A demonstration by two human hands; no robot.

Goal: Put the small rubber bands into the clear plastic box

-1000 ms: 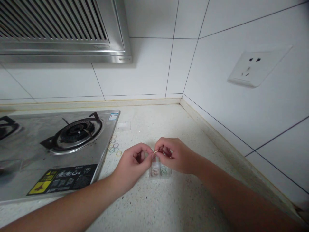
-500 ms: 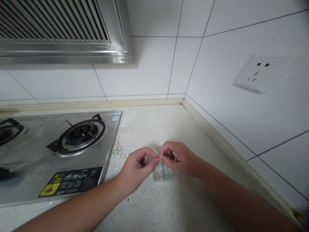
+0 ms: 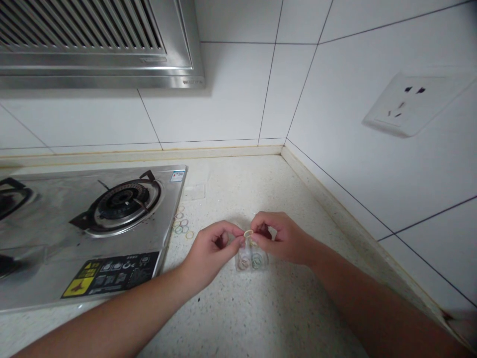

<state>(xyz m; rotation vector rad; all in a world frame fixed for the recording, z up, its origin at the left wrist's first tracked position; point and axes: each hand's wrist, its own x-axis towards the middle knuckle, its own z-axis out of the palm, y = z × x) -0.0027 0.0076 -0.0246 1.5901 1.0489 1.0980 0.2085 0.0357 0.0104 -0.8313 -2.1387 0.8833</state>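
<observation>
Can make out a black label (image 3: 112, 273) on the steel hob (image 3: 52, 196), near its front right corner: yellow blocks at the left end, one with a dark figure, then white symbols and rows of fine print — too small to read. See also a small blue-and-white sticker (image 3: 178, 176) at the hob's back right corner, illegible. On the lower right edge of the range hood (image 3: 93, 82), a badge (image 3: 193, 82) with blurred lettering; cannot name the make.

Below, a pale speckled counter (image 3: 231, 308), running back to a raised lip yellowed along the seam. White tiled walls (image 3: 227, 112) with dark joints; on the right-hand one, a white socket (image 3: 404, 104).

Between left hand (image 3: 209, 248) and right hand (image 3: 286, 237), one thin yellowish ring (image 3: 248, 230), clamped by thumb and finger at either side. Just above a clear compartmented box (image 3: 251, 269) — with reddish-brown rings (image 3: 244, 262) in the near left compartment, green rings (image 3: 257, 261) in the near right. Beside the hob's right edge, loose coloured rings (image 3: 180, 226) on the counter; behind these, a flat clear rectangle (image 3: 195, 191).
</observation>
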